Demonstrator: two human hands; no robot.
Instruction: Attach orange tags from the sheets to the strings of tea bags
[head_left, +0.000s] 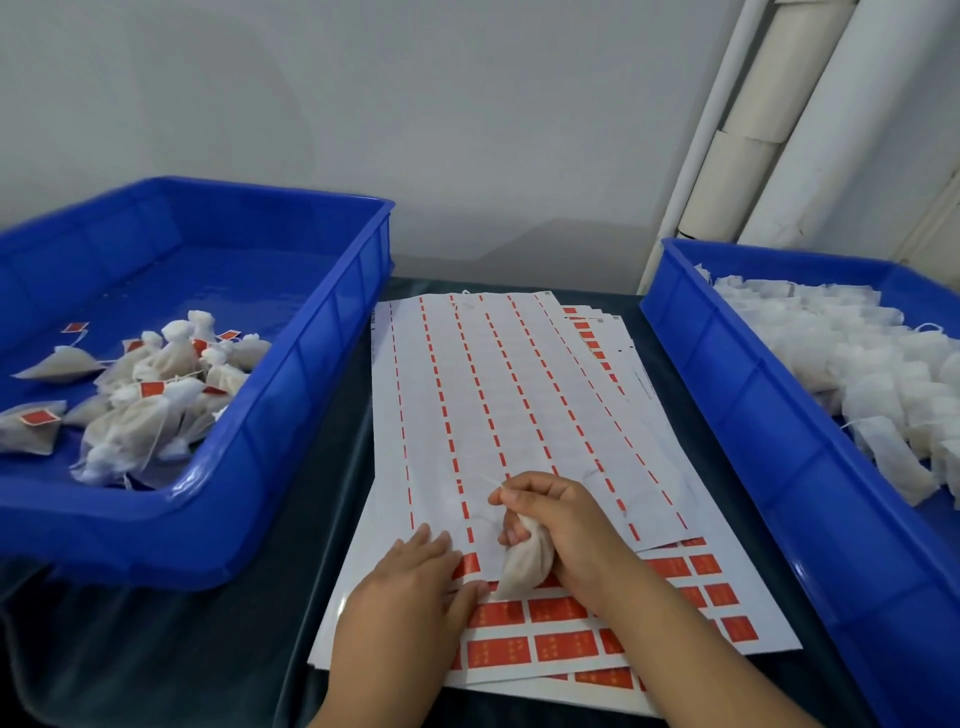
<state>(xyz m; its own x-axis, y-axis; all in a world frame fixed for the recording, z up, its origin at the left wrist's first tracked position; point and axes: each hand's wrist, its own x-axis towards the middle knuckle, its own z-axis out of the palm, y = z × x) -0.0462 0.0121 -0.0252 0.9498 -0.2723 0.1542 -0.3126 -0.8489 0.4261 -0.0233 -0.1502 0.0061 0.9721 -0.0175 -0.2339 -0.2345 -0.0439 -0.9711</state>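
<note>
While the left hand (415, 582) is pressing flat, fingers straight, on the sheets (519, 415) of orange tags (558, 646), the right hand (558, 525) just beside it is gripping a tea bag (524, 566) and pinching its string (491, 480); farther off, blue trays (291, 415) are flanking them.

You have two blue trays: a left tray (291, 415) and a right tray (737, 395). The left one holds a pile of tagged tea bags (150, 400), too overlapped to count; six orange tags (152, 388) show among them. The right one holds a heap of untagged bags (857, 374), uncountable. One tea bag (524, 564) sits in your right hand (561, 525). Several sticker sheets (519, 405) lie stacked between the trays, number unclear.
</note>
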